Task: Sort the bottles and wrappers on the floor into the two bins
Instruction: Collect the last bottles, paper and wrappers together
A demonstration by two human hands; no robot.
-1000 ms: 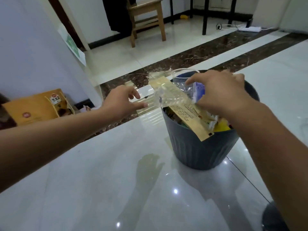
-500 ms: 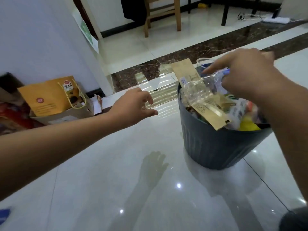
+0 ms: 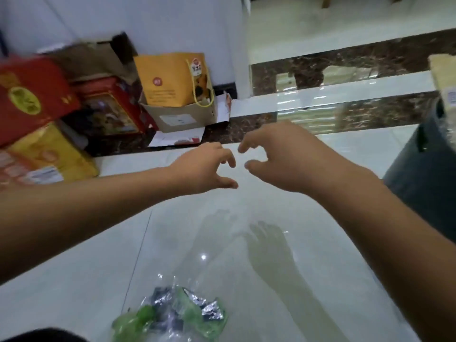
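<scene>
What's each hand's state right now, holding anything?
Left hand: open, fingers loosely curled, holding nothing.
Right hand: open, fingers loosely curled, holding nothing.

counted two bare hands, left hand (image 3: 204,166) and right hand (image 3: 278,156), plus two faint reflections of them in the glossy floor (image 3: 74,267). found one dark bin (image 3: 419,174) (cut off by the right edge). tallied two wrappers: one crumpled green and silver wrapper (image 3: 172,314) on the tiles, one tan wrapper (image 3: 444,80) above the bin. by the wall made out four boxes: large red box (image 3: 32,95), smaller red box (image 3: 111,107), one yellow box (image 3: 49,154), one open cardboard box (image 3: 180,117). added one orange gift bag (image 3: 170,80) standing in that last box.
</scene>
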